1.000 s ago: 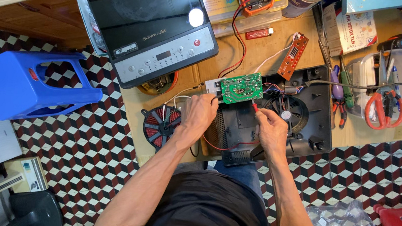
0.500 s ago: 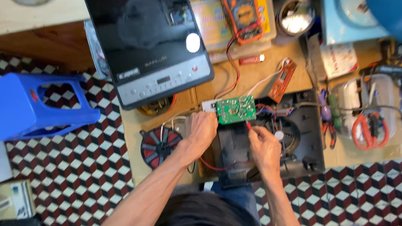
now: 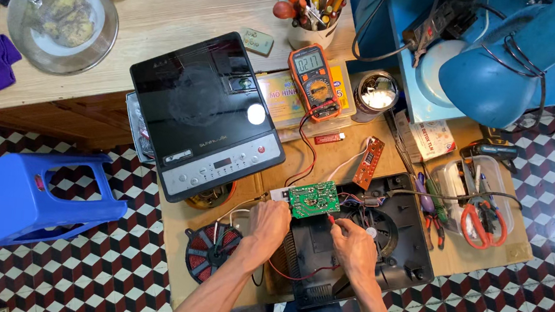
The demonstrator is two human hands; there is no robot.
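Now, above and to the left of the hands, black induction cooktop (image 3: 204, 111) lying face up, tilted, on low wooden table (image 3: 358, 158); farther left on checkered floor, blue plastic stool (image 3: 22, 196); far up and right, blue desk lamp (image 3: 524, 58)

Directly under both hands, opened black cooker base (image 3: 363, 249) with round fan opening just right of the right hand

Left of and below the left hand, red-and-black coil disc (image 3: 210, 251), well clear of the fingers

Well above the grip, orange multimeter (image 3: 312, 78), red and black leads trailing down toward the hands

Far right of the grip, clear tray with red-handled scissors (image 3: 481, 220)

Just above both hands, green circuit board (image 3: 314, 199), tilted, propped over the upper edge of the base, wires spilling off its right side

Left hand (image 3: 269, 223) closed at the board's lower left edge, fingers curled; what is pinched, too small to tell

Right hand (image 3: 352, 244) clamped on red probe tip (image 3: 331, 218), tip touching the board's lower right edge

Up and right of the board, small orange strip board (image 3: 367, 161), apart from both hands
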